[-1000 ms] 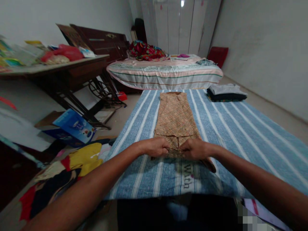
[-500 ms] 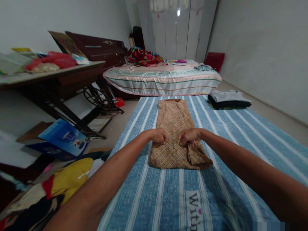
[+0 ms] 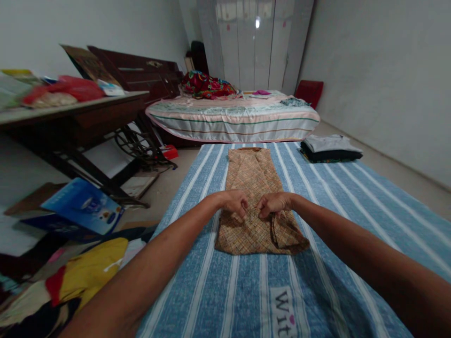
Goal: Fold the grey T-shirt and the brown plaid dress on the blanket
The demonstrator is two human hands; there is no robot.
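Observation:
A brown checked shirt (image 3: 252,173), folded into a long narrow strip, lies lengthwise on a blue-and-white striped bed cover (image 3: 197,291). Its nearer end is wider, and the near right corner flares outward with a raised fold. My left hand (image 3: 236,203) is closed at the left of the shirt's middle, fingers curled down onto the cloth. Just across from it, my right hand (image 3: 274,204) pinches the fabric on the right side, above the raised fold. A small gap separates the two hands. The fingertips are partly hidden.
A stack of folded clothes (image 3: 329,148) sits at the far right of the bed. Beyond stands another bed (image 3: 232,124) with a red floral bundle (image 3: 209,85). To the left are a sewing-machine table (image 3: 105,103), a blue box (image 3: 84,206) and a heap of clothes (image 3: 91,267).
The view has shifted slightly, so the scene sits a little lower and further left. My hands are slightly closer together over the shirt, the left one having moved inward.

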